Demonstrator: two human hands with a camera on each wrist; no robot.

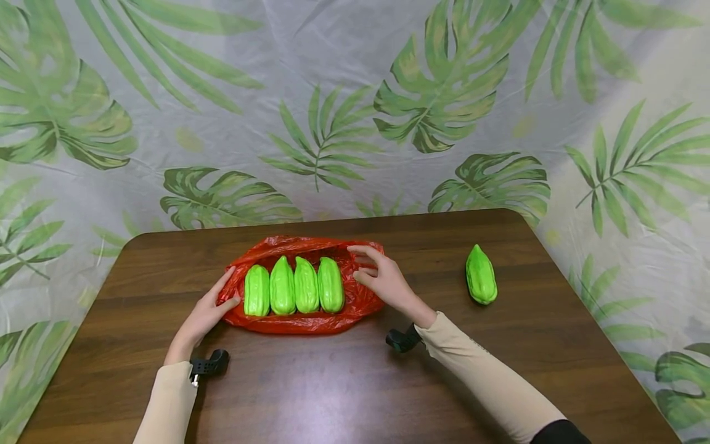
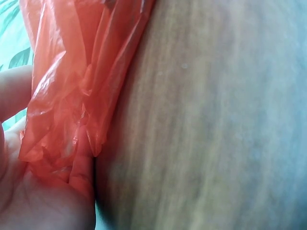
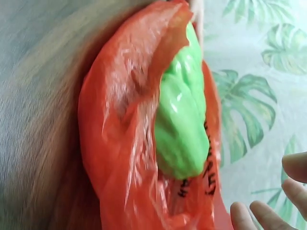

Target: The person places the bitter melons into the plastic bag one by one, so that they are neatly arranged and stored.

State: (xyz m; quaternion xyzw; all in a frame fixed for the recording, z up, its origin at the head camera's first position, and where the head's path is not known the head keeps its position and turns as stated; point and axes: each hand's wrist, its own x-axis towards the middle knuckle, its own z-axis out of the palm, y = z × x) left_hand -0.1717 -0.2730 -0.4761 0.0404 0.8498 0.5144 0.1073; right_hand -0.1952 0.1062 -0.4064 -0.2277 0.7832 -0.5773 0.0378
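A red plastic bag [image 1: 316,325] lies on the table with its mouth spread wide. Several bright green, ridged, gourd-like vegetables [image 1: 283,288] stand side by side in it; one shows closely in the right wrist view [image 3: 181,124]. My left hand [image 1: 201,317] holds the bag's left end between thumb and fingers, and the red film partly covers the fingers in the left wrist view. Over the bag's right end is my right hand [image 1: 388,283], fingers loosely bent and apart, with nothing in them.
Another green gourd-like vegetable [image 1: 481,275] lies alone on the right side of the brown wooden table [image 1: 310,382]. Behind the table hangs a pale cloth [image 1: 344,74] printed with green leaves. Dark lettering shows on the bag's inside in the right wrist view.
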